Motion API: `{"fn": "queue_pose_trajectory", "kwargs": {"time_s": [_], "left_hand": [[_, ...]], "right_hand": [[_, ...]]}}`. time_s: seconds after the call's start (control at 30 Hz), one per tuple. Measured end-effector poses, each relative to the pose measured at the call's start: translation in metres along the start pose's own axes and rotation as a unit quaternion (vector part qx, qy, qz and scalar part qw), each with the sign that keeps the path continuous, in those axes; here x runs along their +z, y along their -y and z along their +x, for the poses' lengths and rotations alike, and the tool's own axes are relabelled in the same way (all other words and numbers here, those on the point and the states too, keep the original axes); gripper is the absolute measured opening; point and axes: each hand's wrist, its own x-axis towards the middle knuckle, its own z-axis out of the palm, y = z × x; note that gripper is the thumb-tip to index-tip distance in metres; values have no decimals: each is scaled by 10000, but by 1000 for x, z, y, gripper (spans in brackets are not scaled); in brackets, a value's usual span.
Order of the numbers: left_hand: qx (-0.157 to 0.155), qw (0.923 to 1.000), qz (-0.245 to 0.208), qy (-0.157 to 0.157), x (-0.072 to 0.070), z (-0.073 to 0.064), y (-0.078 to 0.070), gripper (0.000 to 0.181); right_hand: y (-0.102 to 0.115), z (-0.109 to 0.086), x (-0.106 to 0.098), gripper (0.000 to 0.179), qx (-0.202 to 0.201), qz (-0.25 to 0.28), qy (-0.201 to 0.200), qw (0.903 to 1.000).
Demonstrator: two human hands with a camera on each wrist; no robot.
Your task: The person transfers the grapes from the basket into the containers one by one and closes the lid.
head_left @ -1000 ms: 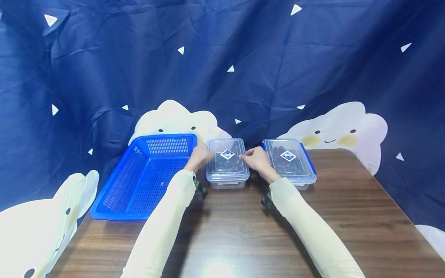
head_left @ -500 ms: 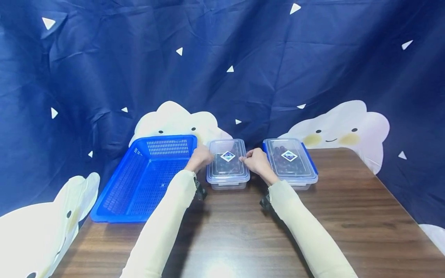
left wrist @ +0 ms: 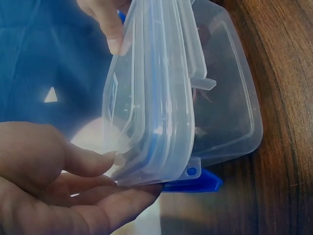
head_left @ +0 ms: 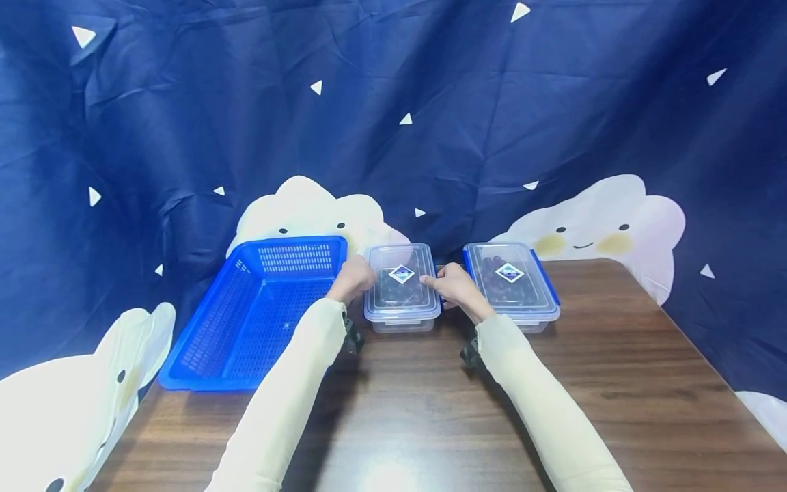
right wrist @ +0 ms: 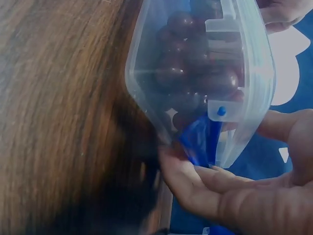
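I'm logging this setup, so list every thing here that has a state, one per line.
Middle container: lid on, side clips unlatched, dark round fruit inside, standing on the table.
Right container: lid on, blue clips down, dark fruit inside, untouched.
Blue basket: upright, nothing visible inside.
Left hand: fingers at the middle container's left edge.
Right hand: fingers on the blue clip at its right edge.

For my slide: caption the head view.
Both hands, left hand and right hand, grip a clear lidded box beside a blue basket.

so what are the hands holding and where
Both grip the middle clear box: left hand at its left edge, right hand at the right-side blue latch.
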Motion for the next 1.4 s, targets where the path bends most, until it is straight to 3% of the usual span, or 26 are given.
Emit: {"fn": "queue_pose_trajectory", "kwargs": {"time_s": [0.17, 0.4, 0.47, 0.7, 0.83, 0.87, 0.9, 1.03, 1.1, 1.13, 1.27, 1.4], "left_hand": [[-18, 9998, -172, -15, 0, -2, -3, 32], [244, 9973, 647, -229, 2, 2, -4, 29], [300, 9967, 704, -262, 2, 2, -4, 27], [110, 9997, -12, -229, 3, -4, -4, 29], [-2, 9996, -201, -186, 4, -1, -3, 34], [-5, 9997, -195, -177, 5, 1, -2, 34], [81, 9995, -208, -231, 13, 14, 7, 33], [88, 9997, -57, -218, 16, 18, 7, 30], [190, 9996, 81, -202, 16, 18, 6, 24], [165, 9997, 151, -129, 9, 5, -2, 22], [506, 9973, 494, -187, 7, 0, -4, 12], [415, 9989, 205, -81, 8, -1, -1, 11]], "right_hand": [[0, 0, -1, 37, -98, -278, -193, 9994], [12, -6, 1, 46, -158, -1333, -398, 9901], [14, -6, 3, 47, -159, -1496, -412, 9878], [12, -6, 3, 48, -295, -1578, -479, 9859], [9, -5, 3, 50, -372, -1596, -492, 9853], [9, -5, 3, 50, -379, -1613, -492, 9849], [9, -5, 3, 49, -369, -1564, -464, 9859], [9, -6, 3, 48, -321, -1424, -413, 9884], [10, -7, 3, 45, -335, -1519, -428, 9869], [11, -7, 4, 44, -358, -1622, -471, 9850], [16, -7, 4, 41, -422, -1965, -531, 9781], [20, -8, 4, 42, -358, -1987, -477, 9782]]}}
